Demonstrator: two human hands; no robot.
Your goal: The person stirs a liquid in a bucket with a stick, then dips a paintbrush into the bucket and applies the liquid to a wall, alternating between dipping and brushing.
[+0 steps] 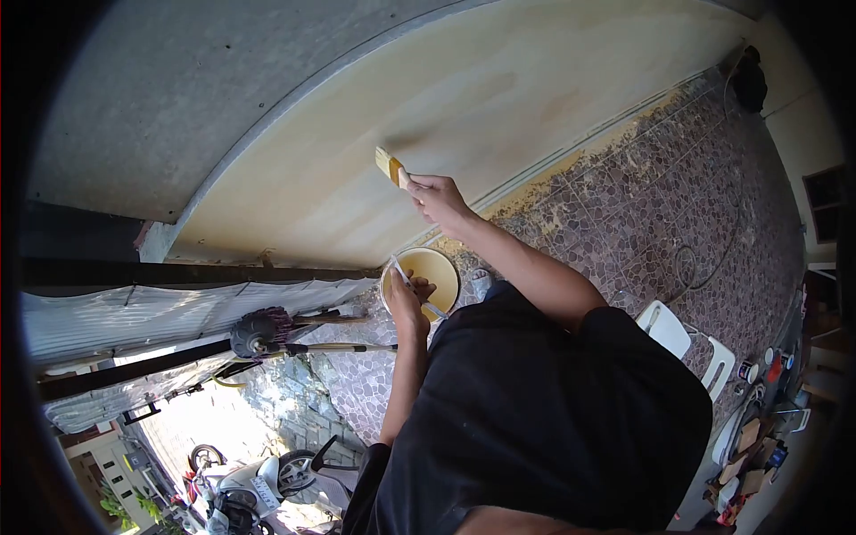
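My right hand (pixel 435 194) is shut on the handle of a flat paintbrush (pixel 390 166). Its bristles press against a cream-painted wall surface (pixel 517 107). My left hand (pixel 406 299) grips the rim of a round pail of cream paint (pixel 437 267), held just below the brush hand. A thin metal handle or stick crosses the pail by my fingers. My black shirt fills the lower right of the view.
An unpainted grey wall section (pixel 178 89) borders the cream area. The patterned stone-tile floor (pixel 678 205) carries paint spatter along the wall. Nearby are a white plastic chair (pixel 687 339), a mop (pixel 263 332), parked scooters (pixel 259 486) and cans and boxes (pixel 758 419).
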